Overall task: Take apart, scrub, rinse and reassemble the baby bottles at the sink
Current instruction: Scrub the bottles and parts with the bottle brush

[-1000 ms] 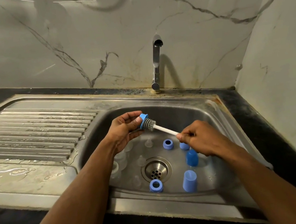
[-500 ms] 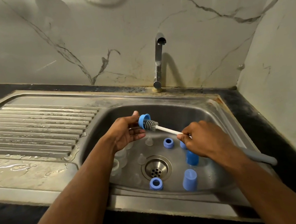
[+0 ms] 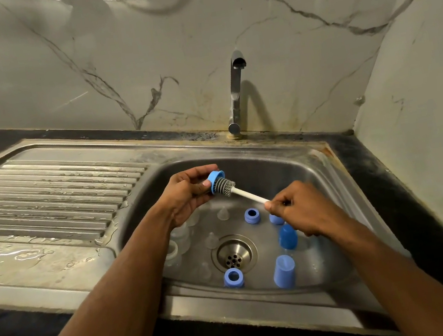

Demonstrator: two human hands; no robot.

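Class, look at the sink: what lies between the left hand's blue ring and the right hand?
In the head view, the brush: grey bristles at the blue ring, white handle reaching the right hand.

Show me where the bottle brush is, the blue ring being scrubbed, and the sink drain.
bottle brush point(image 3: 227, 186), head view, on the grey bristle head.
blue ring point(image 3: 214, 180), head view, on its outer rim by the left thumb.
sink drain point(image 3: 233, 254), head view, on the metal strainer cup.
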